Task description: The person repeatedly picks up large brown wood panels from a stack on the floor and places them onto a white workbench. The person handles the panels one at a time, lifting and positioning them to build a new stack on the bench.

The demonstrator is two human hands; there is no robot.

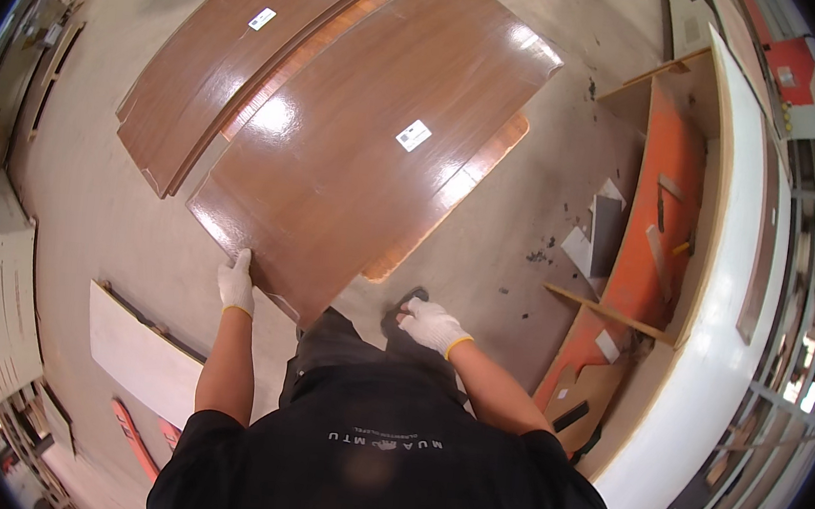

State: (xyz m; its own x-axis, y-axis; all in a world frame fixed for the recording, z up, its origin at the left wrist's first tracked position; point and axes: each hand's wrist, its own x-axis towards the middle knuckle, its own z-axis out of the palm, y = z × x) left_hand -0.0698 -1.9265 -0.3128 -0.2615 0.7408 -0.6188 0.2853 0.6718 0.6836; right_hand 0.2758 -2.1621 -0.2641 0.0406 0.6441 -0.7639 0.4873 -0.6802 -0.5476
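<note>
White cotton gloves with yellow cuffs cover both hands, which come up from a black short-sleeved shirt [377, 468] at the lower edge; the left hand [236, 284] lies with its fingers closed over the near left edge of a large glossy reddish-brown wooden panel [369, 143], gripping it; the right hand [433, 324] sits near that panel's near right corner, curled around a small dark object [405, 305] (too small to tell what it is), apart from the panel's edge as far as can be seen; the panel lies flat on the pale concrete floor [89, 204] directly ahead, stretching away to the upper right, with a small white label [413, 134] on its face and a second board of lighter brown showing from under its right side; to the lower left a cream-coloured flat board [138, 356] lies on the floor; to the right stands an orange-faced curved plywood frame [660, 230] with a white curved outer wall [728, 285], scraps of board lying inside it; farther off, to the upper left, another glossy brown wooden panel [236, 52] with its own white label lies on the floor, just beside the first.
</note>
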